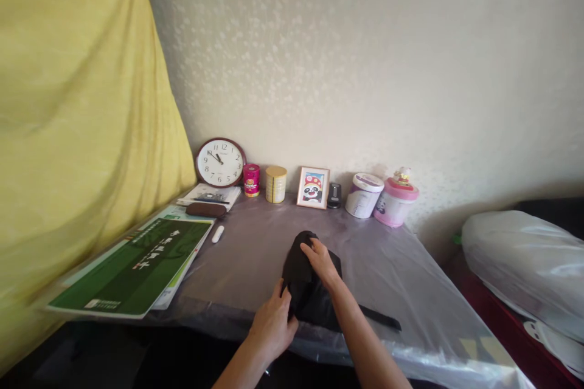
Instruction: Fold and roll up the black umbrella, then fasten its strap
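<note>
A black fabric item with a strap, seemingly a small bag (314, 307), rests at the front edge of the table. Its dark strap (381, 317) trails off to the right across the tabletop. My left hand (274, 322) is closed on the bag's left side, thumb low and fingers at the edge. Higher up, my right hand (319, 260) grips the top part of the same bag, its fingers bent over the cloth. The parts of the bag under my hands are hidden.
A table (246, 255) has a clear plastic cover. Green books (137, 267), a brown case (206, 210) and a white object (218, 234) lie left. Along the wall stand a clock (221, 162), tins (276, 185), a panda picture (312, 187), a stapler-like black object (334, 196) and tubs (364, 196).
</note>
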### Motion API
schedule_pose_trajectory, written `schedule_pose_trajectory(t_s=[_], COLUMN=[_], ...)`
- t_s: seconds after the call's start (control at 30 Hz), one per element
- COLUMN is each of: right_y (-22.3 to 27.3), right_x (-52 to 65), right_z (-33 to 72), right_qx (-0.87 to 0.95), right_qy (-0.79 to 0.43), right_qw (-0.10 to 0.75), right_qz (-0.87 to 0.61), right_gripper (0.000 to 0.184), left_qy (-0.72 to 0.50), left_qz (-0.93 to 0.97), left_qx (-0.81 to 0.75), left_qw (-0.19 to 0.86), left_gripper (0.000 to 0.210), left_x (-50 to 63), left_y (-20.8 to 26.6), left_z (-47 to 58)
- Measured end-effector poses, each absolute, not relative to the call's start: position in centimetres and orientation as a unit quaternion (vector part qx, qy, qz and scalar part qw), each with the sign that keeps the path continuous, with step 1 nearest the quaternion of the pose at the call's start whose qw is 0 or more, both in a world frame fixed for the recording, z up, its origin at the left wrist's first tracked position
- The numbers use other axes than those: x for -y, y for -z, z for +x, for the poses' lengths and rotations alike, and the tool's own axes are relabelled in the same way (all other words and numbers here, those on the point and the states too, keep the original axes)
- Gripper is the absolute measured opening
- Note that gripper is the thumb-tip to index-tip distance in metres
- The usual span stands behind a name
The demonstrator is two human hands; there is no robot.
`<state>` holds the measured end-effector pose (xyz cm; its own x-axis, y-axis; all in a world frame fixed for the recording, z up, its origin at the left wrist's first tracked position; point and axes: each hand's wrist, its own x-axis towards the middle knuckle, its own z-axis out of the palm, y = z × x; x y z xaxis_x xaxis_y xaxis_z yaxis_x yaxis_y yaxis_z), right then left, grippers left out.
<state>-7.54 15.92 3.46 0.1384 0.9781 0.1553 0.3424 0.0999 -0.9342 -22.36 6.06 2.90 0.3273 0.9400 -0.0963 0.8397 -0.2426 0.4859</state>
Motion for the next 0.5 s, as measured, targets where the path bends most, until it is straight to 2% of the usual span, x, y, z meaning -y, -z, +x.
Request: schedule_pose_trajectory(t_s=[0.17, 0.33, 0.5], right_y=[-3.5, -4.0, -3.6], right_x=[-16.2, -16.0, -15.8], right_z=[-8.5, -8.8, -8.7], right_qx=[0.542, 0.543, 0.606], right_qy=[-0.377, -0.443, -0.386], right_qw=[0.416, 0.385, 0.385], right_qz=[-0.625, -0.601, -0.579], right_gripper=[0.027, 0.024, 0.02], left_qy=[-0.111, -0.098, -0.141], left_qz=[0.783, 0.774, 0.776], left_qx=[-0.571, -0.589, -0.606], left_qw=[0.223, 0.21, 0.108], left_gripper=[0.061, 0.063, 0.048], left_x=[-6.1, -5.0, -4.0], left_y=[-2.6, -2.6, -2.8], left_z=[-22.4, -23.3, -23.3])
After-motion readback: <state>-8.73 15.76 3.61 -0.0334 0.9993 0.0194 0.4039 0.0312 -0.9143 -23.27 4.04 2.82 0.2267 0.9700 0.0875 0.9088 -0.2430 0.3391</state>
